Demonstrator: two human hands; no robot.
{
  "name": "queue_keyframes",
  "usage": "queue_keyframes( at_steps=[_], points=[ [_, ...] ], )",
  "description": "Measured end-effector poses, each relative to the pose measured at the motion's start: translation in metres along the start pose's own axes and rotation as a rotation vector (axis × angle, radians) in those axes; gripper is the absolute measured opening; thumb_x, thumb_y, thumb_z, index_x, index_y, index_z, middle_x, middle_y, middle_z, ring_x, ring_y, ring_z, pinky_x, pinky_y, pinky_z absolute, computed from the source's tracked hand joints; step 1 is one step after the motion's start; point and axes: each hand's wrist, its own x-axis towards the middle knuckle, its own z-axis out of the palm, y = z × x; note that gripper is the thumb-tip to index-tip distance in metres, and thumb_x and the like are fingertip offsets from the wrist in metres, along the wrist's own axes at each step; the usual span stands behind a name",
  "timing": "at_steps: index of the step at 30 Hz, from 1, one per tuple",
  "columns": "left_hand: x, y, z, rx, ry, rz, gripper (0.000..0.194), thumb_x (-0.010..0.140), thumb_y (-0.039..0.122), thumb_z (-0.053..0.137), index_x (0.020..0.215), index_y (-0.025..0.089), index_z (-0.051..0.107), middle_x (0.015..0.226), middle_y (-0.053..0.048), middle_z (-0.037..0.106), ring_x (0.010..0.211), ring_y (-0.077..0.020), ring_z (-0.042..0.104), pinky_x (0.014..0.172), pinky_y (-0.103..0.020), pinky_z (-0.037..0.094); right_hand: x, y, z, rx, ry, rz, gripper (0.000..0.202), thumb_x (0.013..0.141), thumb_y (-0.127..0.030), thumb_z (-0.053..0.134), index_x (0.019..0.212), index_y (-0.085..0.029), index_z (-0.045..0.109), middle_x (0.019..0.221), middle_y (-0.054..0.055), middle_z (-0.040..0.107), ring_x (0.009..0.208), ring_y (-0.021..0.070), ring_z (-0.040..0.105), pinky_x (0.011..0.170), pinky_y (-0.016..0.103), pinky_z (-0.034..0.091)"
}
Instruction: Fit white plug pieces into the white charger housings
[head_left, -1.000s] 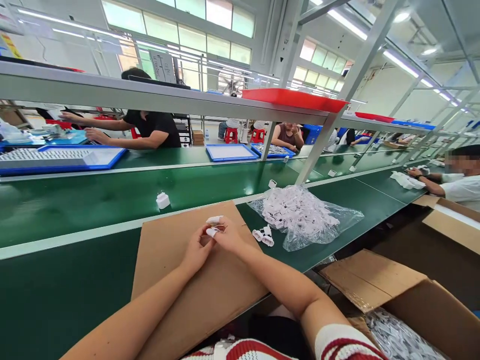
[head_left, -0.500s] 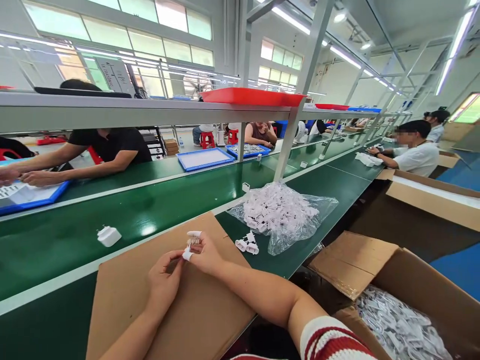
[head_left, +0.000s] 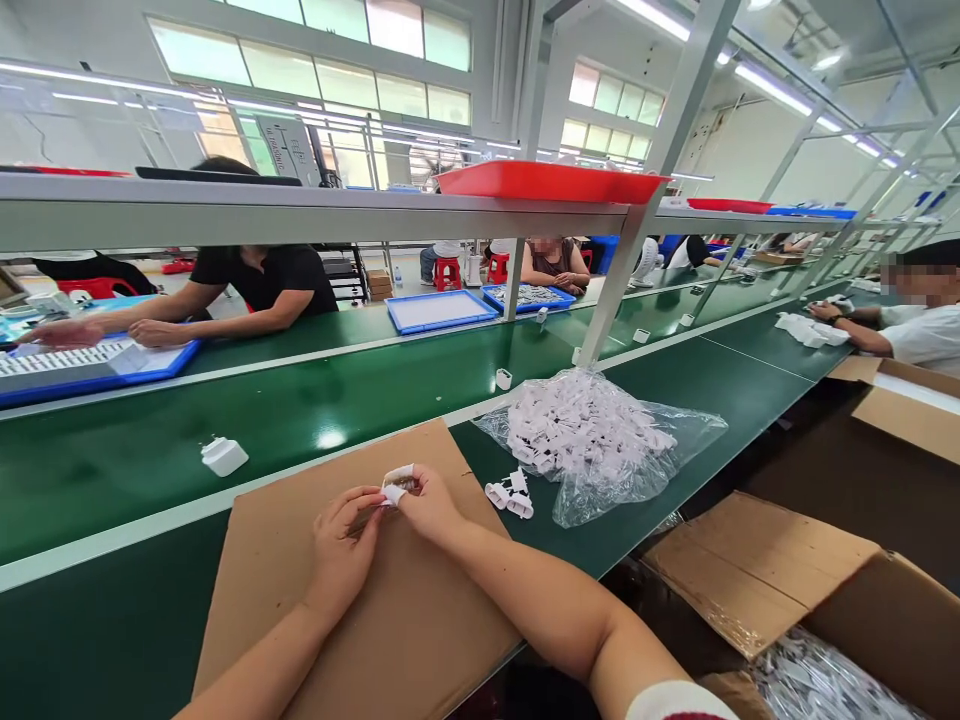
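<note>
Over a brown cardboard sheet, my left hand and my right hand meet at the fingertips. Both hands pinch something small between them; it is mostly hidden, so I cannot make out what it is. White covers wrap the thumb and a finger of my right hand. To the right of the sheet lie several loose white plastic parts. Behind them a large heap of small white parts rests on an opened clear plastic bag.
A white plug housing sits on the green belt. Open cardboard boxes stand at the lower right. A shelf with a red tray spans above. Across the belt, a person's hands are over a blue-edged tray.
The view has turned left, so most things appear further right. My left fingers have shifted up against my right fingertips. A plug housing on the belt sits nearer the left edge of the cardboard.
</note>
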Motion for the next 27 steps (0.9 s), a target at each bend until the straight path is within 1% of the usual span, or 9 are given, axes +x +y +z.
queue_keyframes(
  at_steps=[6, 12, 14, 18, 22, 27],
  points=[
    [0.0, -0.005, 0.0, -0.028, -0.023, -0.019, 0.019, 0.092, 0.041, 0.061, 0.091, 0.028, 0.075, 0.103, -0.003, 0.075, 0.096, -0.0233, 0.069, 0.091, -0.041, 0.05, 0.002, 0.003, 0.001, -0.056, 0.015, -0.038, 0.027, 0.063, -0.037, 0.074, 0.084, -0.021, 0.069, 0.089, 0.002, 0.07, 0.087, 0.0202, 0.068, 0.091, 0.04, 0.056],
    [0.0, -0.005, 0.001, -0.124, -0.072, -0.125, 0.02, 0.088, 0.04, 0.061, 0.094, 0.025, 0.072, 0.11, -0.006, 0.072, 0.106, -0.0243, 0.067, 0.096, -0.041, 0.054, 0.003, 0.005, 0.0, -0.077, 0.019, -0.057, 0.025, 0.062, -0.03, 0.075, 0.085, -0.021, 0.069, 0.092, 0.004, 0.073, 0.09, 0.0218, 0.07, 0.092, 0.041, 0.058],
    [0.0, -0.003, 0.003, -0.184, -0.084, -0.195, 0.024, 0.086, 0.042, 0.063, 0.1, 0.023, 0.07, 0.112, -0.008, 0.071, 0.106, -0.0244, 0.067, 0.095, -0.041, 0.055, 0.003, 0.005, -0.001, -0.071, 0.017, -0.062, 0.027, 0.063, -0.028, 0.075, 0.088, -0.021, 0.069, 0.093, 0.003, 0.074, 0.091, 0.0222, 0.071, 0.092, 0.041, 0.058],
    [0.0, -0.003, 0.007, -0.262, -0.109, -0.334, 0.041, 0.08, 0.048, 0.069, 0.111, 0.022, 0.065, 0.114, -0.01, 0.07, 0.102, -0.0245, 0.068, 0.095, -0.043, 0.056, 0.001, 0.006, -0.002, -0.106, 0.019, -0.08, 0.029, 0.064, -0.027, 0.076, 0.092, -0.022, 0.071, 0.094, 0.003, 0.075, 0.09, 0.0221, 0.071, 0.091, 0.041, 0.059],
    [-0.001, -0.007, 0.008, -0.284, -0.142, -0.413, 0.048, 0.078, 0.055, 0.071, 0.112, 0.022, 0.065, 0.113, -0.011, 0.071, 0.104, -0.0261, 0.067, 0.096, -0.044, 0.055, 0.001, 0.01, -0.002, -0.161, 0.012, -0.102, 0.026, 0.066, -0.027, 0.077, 0.091, -0.021, 0.072, 0.095, 0.003, 0.075, 0.091, 0.0219, 0.071, 0.091, 0.041, 0.059],
    [0.001, -0.009, 0.006, -0.326, -0.197, -0.488, 0.057, 0.076, 0.064, 0.071, 0.113, 0.021, 0.065, 0.113, -0.011, 0.072, 0.104, -0.0269, 0.068, 0.095, -0.044, 0.054, 0.002, 0.014, -0.002, -0.173, -0.008, -0.118, 0.025, 0.068, -0.023, 0.073, 0.093, -0.022, 0.072, 0.098, 0.003, 0.074, 0.095, 0.0223, 0.07, 0.093, 0.042, 0.058]
  ],
)
